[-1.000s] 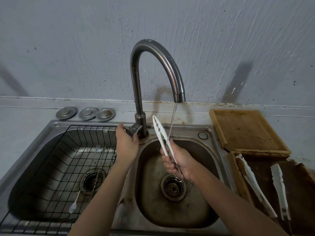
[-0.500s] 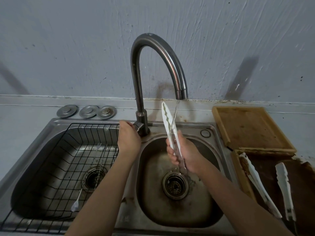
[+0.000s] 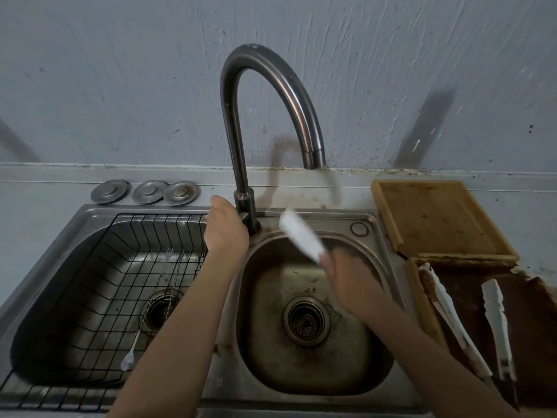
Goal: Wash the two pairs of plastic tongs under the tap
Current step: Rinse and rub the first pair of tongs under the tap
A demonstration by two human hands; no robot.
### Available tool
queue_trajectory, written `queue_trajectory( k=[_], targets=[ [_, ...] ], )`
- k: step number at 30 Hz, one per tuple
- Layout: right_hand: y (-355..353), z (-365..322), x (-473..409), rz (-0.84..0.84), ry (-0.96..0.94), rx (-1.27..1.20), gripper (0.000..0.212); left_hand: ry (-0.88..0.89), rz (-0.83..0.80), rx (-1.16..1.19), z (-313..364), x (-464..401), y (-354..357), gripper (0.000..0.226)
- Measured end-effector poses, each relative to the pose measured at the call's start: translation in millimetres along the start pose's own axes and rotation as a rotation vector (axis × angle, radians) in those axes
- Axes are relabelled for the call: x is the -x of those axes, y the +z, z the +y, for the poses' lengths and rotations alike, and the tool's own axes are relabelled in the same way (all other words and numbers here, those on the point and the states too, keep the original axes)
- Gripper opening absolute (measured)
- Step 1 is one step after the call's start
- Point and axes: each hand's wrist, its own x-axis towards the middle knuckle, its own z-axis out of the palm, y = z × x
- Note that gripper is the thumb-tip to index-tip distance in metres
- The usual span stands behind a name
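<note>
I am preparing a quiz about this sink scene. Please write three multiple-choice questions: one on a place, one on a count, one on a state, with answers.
1. Where does the left hand rest?
A. at the base of the tap
B. on the wooden board
C. inside the wire basket

2. How many round metal covers lie behind the left basin?
A. one
B. three
C. five

3. What does the right hand do?
A. hangs empty
B. holds white tongs
C. holds a fork

Answers: 1 A, the hand lies against the tap's base. 2 B, three discs in a row. 3 B, the blurred white tongs stick up from its grip.
</note>
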Motion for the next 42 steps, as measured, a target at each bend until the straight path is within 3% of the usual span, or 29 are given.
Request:
queue_trajectory(
  k=[2, 3, 6, 8, 11, 12, 15, 16, 19, 22, 25, 28, 31, 33, 35, 37, 42],
  targets=[
    [24.6, 8.8, 5.6, -0.291, 0.094, 0.243, 0.033, 0.002, 0.001, -0.006, -0.2, 1.4, 1.2, 0.022],
    [30.6, 8.5, 7.3, -0.291, 0.124, 0.243, 0.031, 0.008, 0.001, -0.01, -0.3, 1.3, 1.5, 0.022],
    [34.0, -1.3, -2.0, -0.009, 0.075, 0.228, 0.036, 0.023, 0.007, -0.049, -2.2, -0.2, 4.5, 0.026],
    [29.3, -6.3, -8.6, 0.061, 0.104, 0.171, 0.038, 0.037, -0.005, -0.086, -2.2, -1.4, 6.1, 0.029],
    [27.2, -4.8, -15.2, -0.316, 0.224, 0.303, 0.032, 0.006, 0.004, -0.04, -2.4, -0.1, 5.3, 0.026],
    [27.5, -3.5, -15.0, -0.364, 0.222, 0.347, 0.033, 0.001, 0.007, -0.031, -2.0, 0.2, 5.1, 0.026],
    [26.0, -6.8, -16.3, -0.082, 0.174, 0.191, 0.04, 0.044, -0.006, -0.096, -3.9, -2.2, 6.1, 0.029],
    [23.0, -7.2, -16.6, -0.065, 0.162, 0.186, 0.04, 0.039, -0.004, -0.087, -4.2, -2.3, 5.7, 0.029],
    [12.7, -3.4, -14.2, -0.349, 0.224, 0.24, 0.038, 0.015, 0.021, 0.019, -3.3, 1.1, 5.7, 0.026],
    [-1.3, 1.5, -18.0, -0.29, 0.173, 0.195, 0.041, 0.025, 0.063, 0.143, -7.6, 5.4, 7.7, 0.023],
    [-10.6, 8.0, -18.0, -0.283, 0.12, 0.252, 0.037, -0.015, 0.047, 0.384, -6.9, 17.2, 14.2, 0.042],
    [-27.0, 21.2, -17.3, -0.167, 0.127, 0.182, 0.033, -0.126, 0.04, 0.608, 2.9, 34.2, 23.9, 0.071],
    [-49.8, 42.8, -16.4, -0.084, 0.165, 0.072, 0.029, -0.216, -0.034, 0.548, 21.0, 57.0, 40.8, 0.083],
    [-66.1, 63.5, -18.9, 0.069, 0.285, -0.055, 0.046, -0.09, -0.098, 0.464, 36.7, 74.2, 55.3, 0.078],
    [-81.2, 86.8, -22.5, 0.208, 0.345, -0.121, 0.057, 0.156, -0.23, 0.438, 56.2, 83.9, 67.9, 0.053],
    [-95.3, 105.6, -27.1, 0.3, 0.355, -0.115, 0.051, 0.376, -0.421, 0.371, 79.7, 86.6, 77.5, 0.033],
    [-101.5, 144.8, -44.8, 0.366, 0.468, -0.027, 0.046, 0.715, -0.661, 0.141, 136.1, 86.3, 107.9, 0.034]
  ],
)
